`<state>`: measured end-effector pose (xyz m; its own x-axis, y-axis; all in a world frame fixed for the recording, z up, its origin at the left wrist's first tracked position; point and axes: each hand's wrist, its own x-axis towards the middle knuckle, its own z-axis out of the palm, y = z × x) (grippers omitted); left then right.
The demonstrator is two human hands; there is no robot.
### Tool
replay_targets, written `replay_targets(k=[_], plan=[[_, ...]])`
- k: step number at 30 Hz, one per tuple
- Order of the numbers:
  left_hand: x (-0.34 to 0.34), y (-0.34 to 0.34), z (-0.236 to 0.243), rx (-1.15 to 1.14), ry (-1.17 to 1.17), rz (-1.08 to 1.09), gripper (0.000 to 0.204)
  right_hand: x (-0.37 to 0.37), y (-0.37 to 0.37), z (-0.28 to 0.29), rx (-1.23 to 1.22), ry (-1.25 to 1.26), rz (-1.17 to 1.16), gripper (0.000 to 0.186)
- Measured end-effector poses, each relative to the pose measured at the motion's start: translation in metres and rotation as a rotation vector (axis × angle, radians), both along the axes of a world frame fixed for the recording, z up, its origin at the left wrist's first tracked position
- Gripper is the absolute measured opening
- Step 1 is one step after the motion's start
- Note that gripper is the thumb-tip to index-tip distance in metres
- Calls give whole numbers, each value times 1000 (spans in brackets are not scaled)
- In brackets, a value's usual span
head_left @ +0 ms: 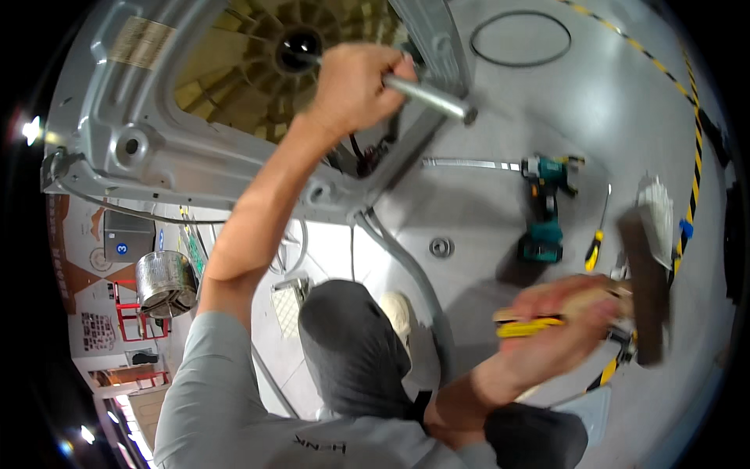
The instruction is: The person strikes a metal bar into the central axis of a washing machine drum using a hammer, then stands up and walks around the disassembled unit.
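My left hand [351,86] is closed around a metal rod [433,100], whose near end points down to the right. Its far side reaches toward the dark hub hole [299,51] in the yellowish ribbed tub [242,70] inside a grey metal machine cabinet [172,148]. In my right hand [558,320] is a hammer [647,289] with a long dark head, blurred by motion and held apart from the rod. A yellow and black piece [530,327] shows against that hand; whether it belongs to the hammer I cannot tell.
On the floor lie a black belt [521,64], a green cordless power tool [544,207], a metal bar [469,164], a yellow-handled screwdriver [598,234], a small metal ring [441,247] and white gloves or cloth [658,215]. A metal drum [166,281] stands back left.
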<state>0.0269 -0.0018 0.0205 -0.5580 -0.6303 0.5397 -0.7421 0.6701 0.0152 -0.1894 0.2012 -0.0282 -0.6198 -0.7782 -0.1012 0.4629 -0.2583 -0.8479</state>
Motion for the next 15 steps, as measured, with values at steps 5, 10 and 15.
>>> replay_targets(k=[5, 10, 15], plan=[[-27, 5, -8, 51, 4, 15, 30, -45, 9, 30, -7, 107, -270, 43], [-16, -2, -12, -24, 48, -74, 25, 23, -8, -29, 206, -54, -114, 33], [-15, 9, -10, 14, -11, -60, 28, 2, 0, 3, 70, -11, 58, 38]])
